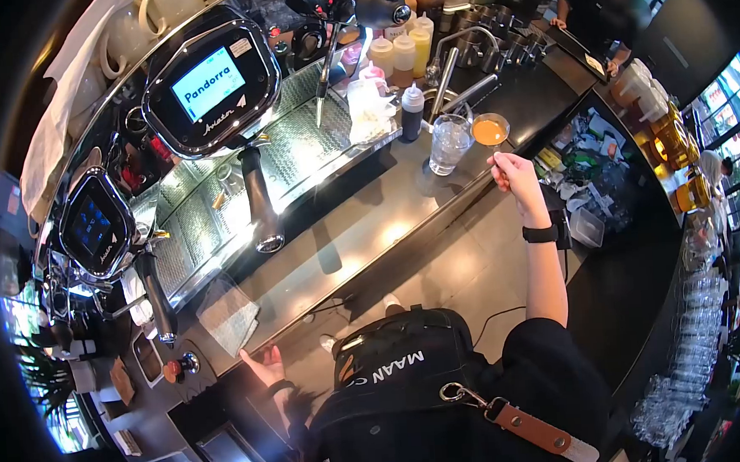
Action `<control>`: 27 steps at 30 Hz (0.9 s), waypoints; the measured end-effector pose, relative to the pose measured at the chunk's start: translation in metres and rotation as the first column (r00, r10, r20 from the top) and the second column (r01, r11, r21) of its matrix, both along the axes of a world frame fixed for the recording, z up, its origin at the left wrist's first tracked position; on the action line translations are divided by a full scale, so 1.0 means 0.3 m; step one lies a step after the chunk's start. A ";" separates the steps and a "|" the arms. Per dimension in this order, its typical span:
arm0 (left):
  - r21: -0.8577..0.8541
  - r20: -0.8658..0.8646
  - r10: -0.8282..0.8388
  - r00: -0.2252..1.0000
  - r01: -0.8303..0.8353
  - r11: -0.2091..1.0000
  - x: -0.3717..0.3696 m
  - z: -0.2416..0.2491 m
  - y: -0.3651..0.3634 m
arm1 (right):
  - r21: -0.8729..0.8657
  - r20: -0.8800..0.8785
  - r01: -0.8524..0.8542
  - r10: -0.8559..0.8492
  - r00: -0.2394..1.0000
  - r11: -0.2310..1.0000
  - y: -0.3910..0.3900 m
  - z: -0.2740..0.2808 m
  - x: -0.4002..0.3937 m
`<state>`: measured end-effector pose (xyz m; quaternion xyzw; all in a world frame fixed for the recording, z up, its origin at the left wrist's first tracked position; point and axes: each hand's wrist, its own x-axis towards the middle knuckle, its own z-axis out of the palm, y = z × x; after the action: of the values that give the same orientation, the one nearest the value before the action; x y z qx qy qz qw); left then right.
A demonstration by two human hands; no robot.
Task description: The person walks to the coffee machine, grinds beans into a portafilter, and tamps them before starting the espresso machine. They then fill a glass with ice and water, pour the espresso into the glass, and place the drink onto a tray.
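My right hand (514,177) is at the counter's edge, fingers pinched together just below a small clear cup of brown coffee (490,130). Whether they grip part of this cup or something small is not clear. Left of the cup stands a tall glass of clear liquid and ice (449,146). My left hand (265,367) is low by the counter's front edge, fingers apart and nothing visible in it. Nearest to it lies a folded pale cloth (229,316).
An espresso machine with a lit screen (209,85) and portafilters (260,203) lines the back. Squeeze bottles (412,112) and metal pitchers (468,52) stand beyond the glass. An open bin of rubbish (592,165) is at right. Another person (605,9) holds a tray.
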<state>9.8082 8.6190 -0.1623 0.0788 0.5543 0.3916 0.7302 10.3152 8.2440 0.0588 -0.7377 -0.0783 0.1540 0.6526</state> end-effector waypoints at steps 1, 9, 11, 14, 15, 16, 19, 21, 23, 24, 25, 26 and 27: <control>-0.020 0.006 0.005 1.000 -0.005 1.000 0.004 0.005 -0.001 | -0.015 0.016 -0.004 0.004 1.000 1.000 0.003 -0.007 0.017; 0.025 -0.027 0.018 0.999 -0.018 1.000 0.033 0.034 -0.023 | -0.245 0.168 0.089 -0.049 0.985 0.965 0.007 -0.058 0.088; 0.031 -0.039 0.023 0.999 -0.022 0.999 0.036 0.039 -0.027 | -0.277 0.178 0.098 -0.050 0.983 0.956 0.004 -0.060 0.100; 0.072 -0.044 0.023 0.999 -0.020 0.997 0.053 0.062 -0.039 | -0.308 0.185 0.082 -0.025 0.982 0.948 0.005 -0.053 0.125; 0.091 -0.044 0.022 0.999 -0.018 0.996 0.057 0.068 -0.042 | -0.321 0.201 0.078 -0.012 0.980 0.944 0.011 -0.048 0.131; 0.091 -0.049 0.027 0.998 -0.022 0.996 0.059 0.069 -0.043 | -0.336 0.217 0.073 0.002 0.976 0.939 0.014 -0.042 0.136; 0.082 -0.049 0.047 0.998 -0.043 0.996 0.055 0.063 -0.044 | -0.412 0.281 0.086 0.037 0.959 0.907 0.037 -0.038 0.157; 0.061 -0.033 0.049 0.998 -0.047 0.997 0.049 0.057 -0.039 | -0.438 0.291 0.096 0.040 0.956 0.894 0.058 -0.030 0.157; 0.104 -0.049 0.057 0.997 -0.052 0.993 0.055 0.057 -0.046 | -0.458 0.310 0.100 0.053 0.949 0.883 0.076 -0.018 0.149; 0.125 -0.058 0.060 0.996 -0.052 0.991 0.057 0.060 -0.049 | -0.466 0.323 0.098 0.065 0.944 0.879 0.083 -0.011 0.144; 0.120 -0.045 0.053 0.998 -0.048 0.992 0.052 0.055 -0.046 | -0.474 0.336 0.099 0.076 0.939 0.875 0.088 -0.003 0.138; 0.115 -0.030 0.046 0.998 -0.042 0.993 0.048 0.046 -0.039 | -0.484 0.352 0.103 0.085 0.932 0.869 0.093 0.005 0.129; 0.108 -0.016 0.038 0.999 -0.036 0.993 0.048 0.047 -0.040 | -0.494 0.367 0.108 0.094 0.926 0.863 0.099 0.018 0.115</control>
<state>9.8228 8.6069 -0.1482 0.1115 0.5403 0.4338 0.7124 10.3499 8.2737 0.0642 -0.8985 -0.1568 0.0214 0.4095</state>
